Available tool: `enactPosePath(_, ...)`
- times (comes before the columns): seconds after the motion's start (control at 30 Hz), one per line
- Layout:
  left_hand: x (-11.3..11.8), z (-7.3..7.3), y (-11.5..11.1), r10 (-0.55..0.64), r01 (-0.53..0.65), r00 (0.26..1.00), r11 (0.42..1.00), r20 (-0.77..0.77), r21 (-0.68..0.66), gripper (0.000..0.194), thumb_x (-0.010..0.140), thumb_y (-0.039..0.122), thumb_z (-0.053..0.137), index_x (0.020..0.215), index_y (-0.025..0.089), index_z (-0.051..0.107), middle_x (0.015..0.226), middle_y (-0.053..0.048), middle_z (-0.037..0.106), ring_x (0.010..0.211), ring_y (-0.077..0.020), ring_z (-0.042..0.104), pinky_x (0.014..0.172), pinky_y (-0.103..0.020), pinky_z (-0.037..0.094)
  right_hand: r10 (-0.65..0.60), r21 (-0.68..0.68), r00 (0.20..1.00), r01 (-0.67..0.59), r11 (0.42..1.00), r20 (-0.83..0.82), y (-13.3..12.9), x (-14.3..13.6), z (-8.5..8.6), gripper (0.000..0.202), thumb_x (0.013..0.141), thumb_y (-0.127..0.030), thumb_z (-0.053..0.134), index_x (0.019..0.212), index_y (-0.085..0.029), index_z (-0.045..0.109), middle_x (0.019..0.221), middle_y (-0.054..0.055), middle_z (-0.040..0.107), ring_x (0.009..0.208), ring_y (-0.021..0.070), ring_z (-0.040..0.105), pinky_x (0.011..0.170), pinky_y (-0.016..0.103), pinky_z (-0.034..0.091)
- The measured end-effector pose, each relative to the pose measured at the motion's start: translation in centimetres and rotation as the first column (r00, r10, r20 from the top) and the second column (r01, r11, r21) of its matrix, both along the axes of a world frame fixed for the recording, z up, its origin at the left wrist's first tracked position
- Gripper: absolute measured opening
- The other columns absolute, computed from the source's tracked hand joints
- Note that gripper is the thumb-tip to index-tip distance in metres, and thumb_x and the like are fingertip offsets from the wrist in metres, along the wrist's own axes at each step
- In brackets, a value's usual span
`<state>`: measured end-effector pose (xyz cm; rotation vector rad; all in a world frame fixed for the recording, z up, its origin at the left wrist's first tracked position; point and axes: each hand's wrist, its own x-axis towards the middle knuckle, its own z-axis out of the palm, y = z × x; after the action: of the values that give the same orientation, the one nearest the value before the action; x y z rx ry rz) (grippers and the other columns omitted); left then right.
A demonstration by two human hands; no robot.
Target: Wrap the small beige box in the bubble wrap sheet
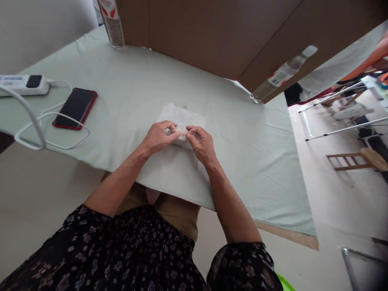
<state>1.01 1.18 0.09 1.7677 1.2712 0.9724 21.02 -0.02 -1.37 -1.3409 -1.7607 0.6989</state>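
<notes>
My left hand (pixel 162 136) and my right hand (pixel 200 143) meet near the front edge of the table, thumbs and forefingers pinched. Between them they grip the two ends of a small pale oblong piece (pixel 182 133), whitish with a pink tinge; its exact kind does not show. Beneath lies a thin white sheet (pixel 170 112), flat on the cloth and partly covered by my hands.
A pale green cloth (pixel 133 89) covers the table. At left are a phone (pixel 75 108), a white cable and a power strip (pixel 22 85). Brown cardboard (pixel 194 36) stands at the back between two plastic bottles, one upright (pixel 115 32), one tilted (pixel 280 76). A stool (pixel 374 158) is at right.
</notes>
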Motion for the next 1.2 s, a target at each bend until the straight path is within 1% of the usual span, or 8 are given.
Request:
enactPosePath(0.1, 0.3, -0.4, 0.3, 0.017, -0.011, 0.995, 0.998, 0.101, -0.054, 0.019, 0.078, 0.037, 0.067, 0.072, 0.020, 0.061, 0.105, -0.009, 0.079, 0.100, -0.0242, 0.072, 0.092, -0.038, 0.054, -0.026, -0.051, 0.997, 0.023, 0.998, -0.068, 0.2, -0.3, -0.5, 0.020, 0.087, -0.044, 0.060, 0.085, -0.025, 0.061, 0.112, 0.008, 0.079, 0.102, 0.0237, 0.072, 0.097, 0.041, 0.054)
enactPosePath(0.27, 0.4, -0.7, 0.2, 0.034, -0.026, 0.992, 0.998, 0.125, -0.063, 0.021, 0.076, 0.038, 0.068, 0.071, 0.019, 0.060, 0.099, -0.007, 0.078, 0.083, -0.0186, 0.067, 0.080, -0.034, 0.053, -0.068, -0.066, 0.991, 0.060, 0.996, -0.118, -0.2, -0.7, -0.6, 0.018, 0.084, -0.043, 0.063, 0.081, -0.025, 0.062, 0.104, 0.005, 0.079, 0.097, 0.0224, 0.072, 0.095, 0.040, 0.054)
enactPosePath(0.47, 0.5, -1.1, 0.1, 0.037, -0.030, 0.987, 0.998, 0.158, -0.049, 0.021, 0.074, 0.038, 0.068, 0.069, 0.019, 0.059, 0.091, -0.005, 0.076, 0.082, -0.0175, 0.065, 0.078, -0.032, 0.050, -0.086, -0.037, 0.987, 0.082, 0.996, -0.138, -0.8, -0.9, -0.8, 0.018, 0.085, -0.041, 0.064, 0.081, -0.024, 0.063, 0.100, 0.005, 0.078, 0.093, 0.0214, 0.071, 0.092, 0.038, 0.055)
enactPosePath(0.77, 0.6, -1.6, 0.1, 0.045, -0.034, 0.980, 0.997, 0.194, -0.063, 0.020, 0.072, 0.035, 0.068, 0.068, 0.018, 0.059, 0.083, -0.003, 0.074, 0.073, -0.0145, 0.060, 0.070, -0.028, 0.045, -0.138, -0.062, 0.972, 0.128, 0.990, -0.192, -1.1, -1.2, -0.8, 0.018, 0.082, -0.041, 0.065, 0.081, -0.023, 0.066, 0.094, 0.003, 0.079, 0.089, 0.0195, 0.070, 0.089, 0.037, 0.054)
enactPosePath(0.97, 0.5, -1.4, 0.1, 0.026, -0.013, 0.987, 0.997, 0.161, -0.080, 0.018, 0.073, 0.034, 0.068, 0.071, 0.018, 0.062, 0.079, -0.002, 0.070, 0.071, -0.0137, 0.057, 0.068, -0.027, 0.044, -0.126, -0.067, 0.984, 0.119, 0.991, -0.123, -0.9, -1.0, -1.1, 0.017, 0.085, -0.039, 0.062, 0.088, -0.023, 0.067, 0.087, 0.001, 0.076, 0.083, 0.0187, 0.068, 0.084, 0.035, 0.053)
enactPosePath(1.07, 0.5, -1.2, 0.1, 0.051, -0.033, 0.986, 0.993, 0.157, -0.112, 0.016, 0.072, 0.032, 0.069, 0.070, 0.017, 0.063, 0.077, -0.001, 0.070, 0.070, -0.0135, 0.057, 0.067, -0.026, 0.044, -0.174, 0.038, 0.984, 0.173, 0.984, 0.033, -1.0, -0.7, -0.8, 0.016, 0.089, -0.034, 0.057, 0.094, -0.023, 0.067, 0.096, 0.005, 0.076, 0.093, 0.0217, 0.069, 0.091, 0.039, 0.051)
enactPosePath(1.13, 0.6, -1.2, 0.1, 0.063, -0.043, 0.986, 0.991, 0.154, -0.127, 0.016, 0.071, 0.032, 0.069, 0.070, 0.017, 0.063, 0.076, 0.000, 0.069, 0.068, -0.0129, 0.055, 0.065, -0.026, 0.043, -0.271, 0.217, 0.944, 0.229, 0.949, 0.189, -1.4, -0.5, -0.3, 0.017, 0.093, -0.030, 0.054, 0.099, -0.022, 0.068, 0.110, 0.010, 0.075, 0.108, 0.0260, 0.067, 0.099, 0.044, 0.046)
enactPosePath(1.2, 0.7, -1.2, 0.1, 0.064, -0.047, 0.988, 0.991, 0.138, -0.122, 0.016, 0.072, 0.032, 0.069, 0.069, 0.017, 0.064, 0.074, 0.000, 0.068, 0.067, -0.0125, 0.053, 0.064, -0.026, 0.042, -0.351, 0.385, 0.879, 0.216, 0.897, 0.323, -2.1, -0.5, 0.3, 0.019, 0.097, -0.027, 0.052, 0.102, -0.022, 0.069, 0.122, 0.012, 0.072, 0.120, 0.0298, 0.063, 0.106, 0.048, 0.039)
